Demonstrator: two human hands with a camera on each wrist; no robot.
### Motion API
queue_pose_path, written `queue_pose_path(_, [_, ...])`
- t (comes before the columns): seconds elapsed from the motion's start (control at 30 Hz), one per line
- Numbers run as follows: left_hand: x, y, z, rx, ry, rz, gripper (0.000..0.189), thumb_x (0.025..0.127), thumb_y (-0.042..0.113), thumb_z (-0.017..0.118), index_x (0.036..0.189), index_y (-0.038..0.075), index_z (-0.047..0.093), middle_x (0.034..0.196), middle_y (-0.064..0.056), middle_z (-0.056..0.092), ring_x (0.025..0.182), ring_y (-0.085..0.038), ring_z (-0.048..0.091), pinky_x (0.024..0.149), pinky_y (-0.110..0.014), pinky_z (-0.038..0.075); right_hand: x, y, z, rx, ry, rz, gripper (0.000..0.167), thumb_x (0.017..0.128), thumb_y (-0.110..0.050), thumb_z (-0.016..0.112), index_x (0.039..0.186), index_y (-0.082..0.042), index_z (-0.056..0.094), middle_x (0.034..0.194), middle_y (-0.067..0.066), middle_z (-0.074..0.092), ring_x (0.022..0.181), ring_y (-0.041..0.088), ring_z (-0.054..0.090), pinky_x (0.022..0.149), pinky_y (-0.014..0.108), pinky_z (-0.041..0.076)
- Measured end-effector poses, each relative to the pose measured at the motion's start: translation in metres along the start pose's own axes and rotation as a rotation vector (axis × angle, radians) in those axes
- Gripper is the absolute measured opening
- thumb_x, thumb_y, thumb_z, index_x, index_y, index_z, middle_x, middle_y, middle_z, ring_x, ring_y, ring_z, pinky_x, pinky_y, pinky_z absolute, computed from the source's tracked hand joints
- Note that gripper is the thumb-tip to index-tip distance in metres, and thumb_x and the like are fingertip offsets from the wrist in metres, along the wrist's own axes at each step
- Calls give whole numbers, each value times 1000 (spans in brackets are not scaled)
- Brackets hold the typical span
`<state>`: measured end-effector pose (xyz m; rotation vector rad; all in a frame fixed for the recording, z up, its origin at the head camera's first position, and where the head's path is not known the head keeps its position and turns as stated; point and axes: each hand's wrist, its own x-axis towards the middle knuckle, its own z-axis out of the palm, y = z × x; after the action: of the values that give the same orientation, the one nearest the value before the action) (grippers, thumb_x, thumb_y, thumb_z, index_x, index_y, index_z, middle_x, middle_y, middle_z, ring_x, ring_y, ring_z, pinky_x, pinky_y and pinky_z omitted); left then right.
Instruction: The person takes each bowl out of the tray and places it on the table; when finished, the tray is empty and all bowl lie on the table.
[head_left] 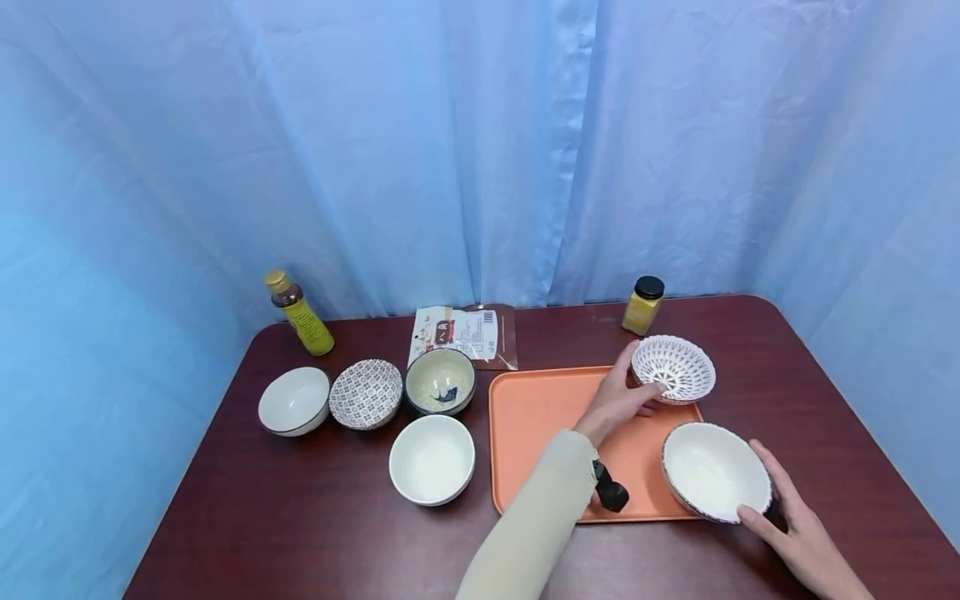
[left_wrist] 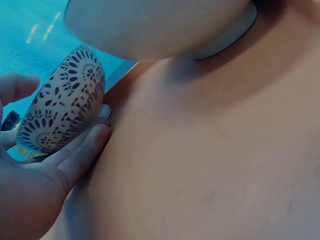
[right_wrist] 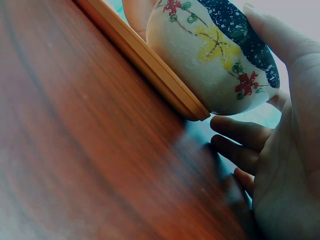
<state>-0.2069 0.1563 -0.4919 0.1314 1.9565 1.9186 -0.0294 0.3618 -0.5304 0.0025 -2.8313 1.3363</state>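
My left hand point(head_left: 621, 398) is at the near left side of a small bowl point(head_left: 673, 370) with a black-and-white pattern, its thumb at the rim. In the left wrist view, fingers point(left_wrist: 82, 152) lie under this patterned bowl point(left_wrist: 67, 102), which rests at the far right of an orange tray point(head_left: 551, 442). My right hand point(head_left: 798, 525) holds a larger bowl point(head_left: 716, 471), white inside, by its right side, thumb on the rim. The right wrist view shows painted flowers and a dark speckled band on this bowl point(right_wrist: 215, 55), over the tray's edge point(right_wrist: 150, 65).
Left of the tray stand a white bowl point(head_left: 432, 460), a fish-decorated bowl point(head_left: 441, 382), a patterned bowl point(head_left: 367, 393) and a dark-rimmed bowl point(head_left: 295, 401). Behind are a green-labelled bottle point(head_left: 302, 315), a flat food packet point(head_left: 476, 333) and a black-lidded yellow jar point(head_left: 643, 305).
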Motion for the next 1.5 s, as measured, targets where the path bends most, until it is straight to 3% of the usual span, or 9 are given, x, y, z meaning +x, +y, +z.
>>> queue_pose_path(0.17, [2,-1,8,-27,44,-8,74,92,13,71,151,44,39,154,4,45,93,-19,72,76,-35,64,-2,1,1,15,-10,31,81,104,-20,52,162,-31,-4,150,-45,-5,144,-12,-1,92,-5,5])
queue_pose_path(0.4, [3,-4,11,-96,79,20,74,90,6,71,150,39,42,155,7,44,102,-15,69,78,-35,64,0,0,0,-8,13,2,82,102,-19,55,163,-29,0,149,-46,-2,117,-33,11,85,-7,9])
queue_pose_path(0.67, [0,-5,7,-112,93,37,74,88,2,69,149,38,46,154,7,45,108,-15,66,79,-38,64,1,0,1,-14,18,-11,83,102,-18,56,163,-29,0,148,-47,-1,116,-35,11,84,-8,11])
queue_pose_path(0.9, [-9,-6,-5,-143,90,48,74,87,-2,69,148,34,49,141,-4,56,97,-14,64,81,-46,64,2,0,0,-14,19,-24,83,101,-17,56,163,-28,1,149,-47,0,118,-34,11,84,-9,12])
queue_pose_path(1.17, [-22,-5,-24,-176,55,31,73,86,-4,68,145,38,51,125,-14,61,93,-15,63,79,-48,64,1,0,0,-15,21,-30,83,101,-18,56,163,-28,1,150,-46,0,118,-34,11,84,-9,12])
queue_pose_path(1.33, [-31,0,-37,-240,15,38,74,86,-6,66,146,34,50,126,-20,60,93,-19,66,75,-45,65,1,-1,0,-12,27,-59,84,100,-15,57,163,-26,3,151,-45,2,121,-34,10,86,-10,12])
queue_pose_path(1.5, [-44,10,-48,-240,-11,48,73,88,-4,65,147,36,48,132,-20,57,103,-30,69,75,-42,65,0,-1,1,-8,29,-56,84,100,-15,57,163,-27,3,151,-45,1,121,-34,11,86,-10,12])
